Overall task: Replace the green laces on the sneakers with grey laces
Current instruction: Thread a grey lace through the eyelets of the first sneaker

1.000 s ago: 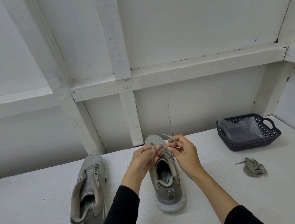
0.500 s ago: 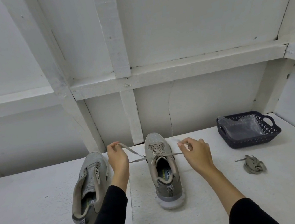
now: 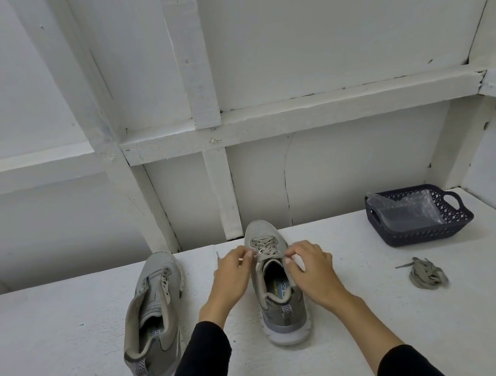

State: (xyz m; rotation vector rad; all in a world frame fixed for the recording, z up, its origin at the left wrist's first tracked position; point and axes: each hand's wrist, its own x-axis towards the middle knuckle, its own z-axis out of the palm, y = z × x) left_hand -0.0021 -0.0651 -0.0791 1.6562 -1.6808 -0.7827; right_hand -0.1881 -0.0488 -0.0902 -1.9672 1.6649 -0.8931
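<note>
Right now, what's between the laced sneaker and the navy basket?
Head view: only bare white tabletop between the laced sneaker and the navy basket. The loose lace bundle lies nearer, off that line.

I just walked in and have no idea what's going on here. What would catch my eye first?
Two hands at the middle of the white table: the left hand and right hand each pinch a lace end over the laced sneaker. Beside it on the left lies an unlaced sneaker. To the right sit a loose bundle of laces and a dark basket holding a clear plastic bag.
</note>
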